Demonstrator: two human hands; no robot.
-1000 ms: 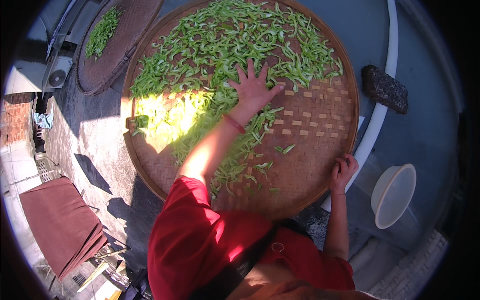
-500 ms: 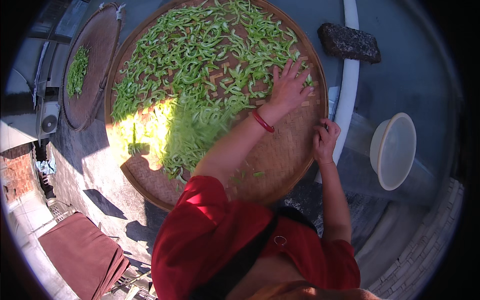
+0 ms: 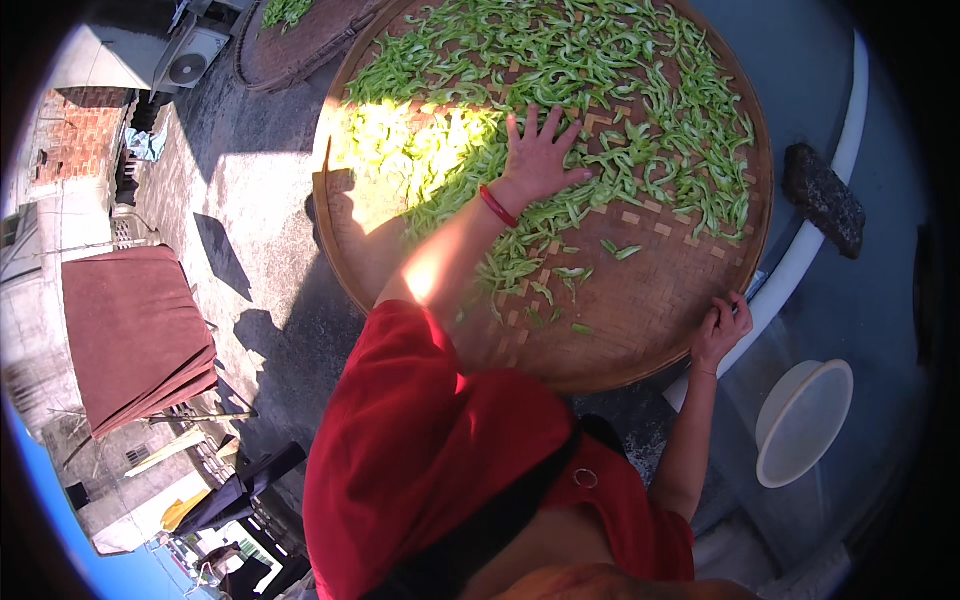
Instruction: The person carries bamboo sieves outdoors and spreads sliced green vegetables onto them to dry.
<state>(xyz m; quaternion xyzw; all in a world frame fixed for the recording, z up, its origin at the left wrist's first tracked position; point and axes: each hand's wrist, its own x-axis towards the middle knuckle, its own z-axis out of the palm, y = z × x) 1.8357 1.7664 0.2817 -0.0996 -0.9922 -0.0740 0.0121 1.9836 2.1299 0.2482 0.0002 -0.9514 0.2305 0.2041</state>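
Observation:
A big round woven bamboo tray with a raised rim takes up the upper middle of the view. Pale green curved vegetable strips lie spread over its far and middle parts. My left hand, a red bangle at its wrist, presses down on the strips with its fingers spread apart; it grips nothing. At the tray's near right edge, my right hand has its fingers curled on the rim. A few loose strips lie scattered on the bare weave between the hands.
To the right are a white pipe, a dark rough block and a pale plastic basin. A second woven tray with strips stands at the far left. Brown cloth hangs at the left.
My left hand has moved from the tray's right part to the strips in its middle, left of where it was. The view has turned. My right hand stays at the rim.

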